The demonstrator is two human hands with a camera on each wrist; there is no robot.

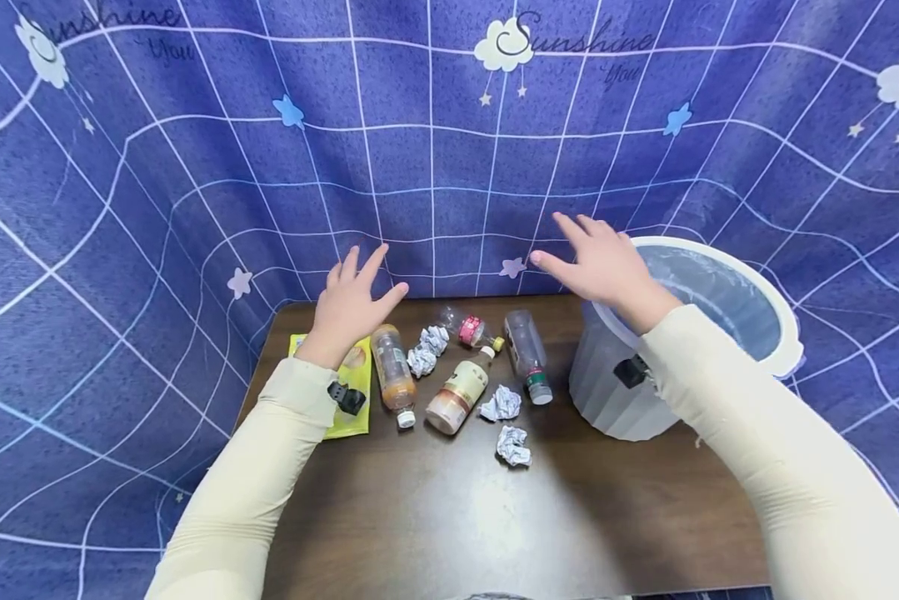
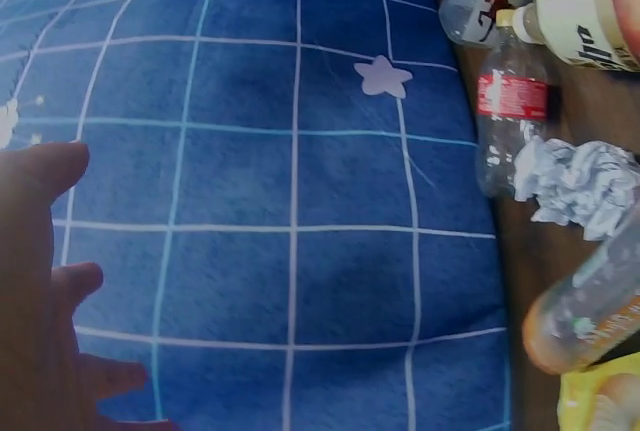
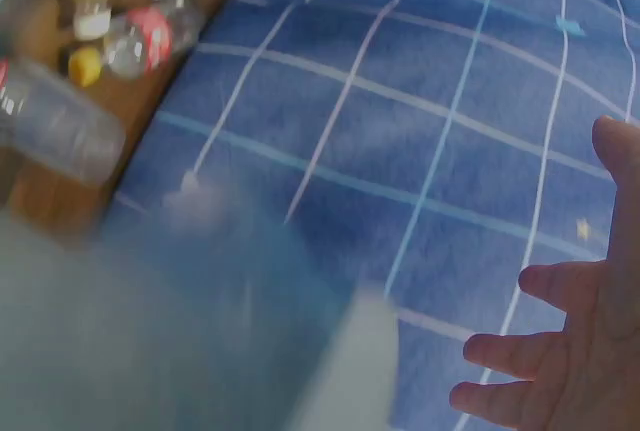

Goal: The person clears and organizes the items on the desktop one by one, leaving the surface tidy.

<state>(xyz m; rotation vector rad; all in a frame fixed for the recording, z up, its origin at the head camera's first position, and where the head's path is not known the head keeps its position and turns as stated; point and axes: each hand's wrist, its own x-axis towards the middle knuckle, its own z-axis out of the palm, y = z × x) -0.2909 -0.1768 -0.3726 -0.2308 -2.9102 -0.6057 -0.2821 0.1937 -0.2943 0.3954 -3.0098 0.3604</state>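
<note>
My left hand (image 1: 350, 307) hovers with spread fingers above a yellow packet (image 1: 355, 408) and an orange-tinted bottle (image 1: 394, 371), holding nothing. The right hand (image 1: 602, 262), fingers also extended and empty, is raised by the near-left rim of a white waste bin (image 1: 591, 392). Between them on the table lie a clear bottle with a red label (image 1: 470, 330), a cream-labelled bottle (image 1: 460, 390) and a clear bottle with a green band (image 1: 526, 354). Crumpled paper balls (image 1: 428, 350) lie among the bottles, with another paper ball (image 1: 503, 403) and a paper ball (image 1: 513, 447) nearer the front.
The brown wooden table (image 1: 419, 517) carries everything. A blue gridded curtain (image 1: 449, 150) hangs behind and along the sides. The bin holds a translucent liner (image 1: 719, 283) and stands at the table's right. Something shiny shows at the bottom edge of the head view.
</note>
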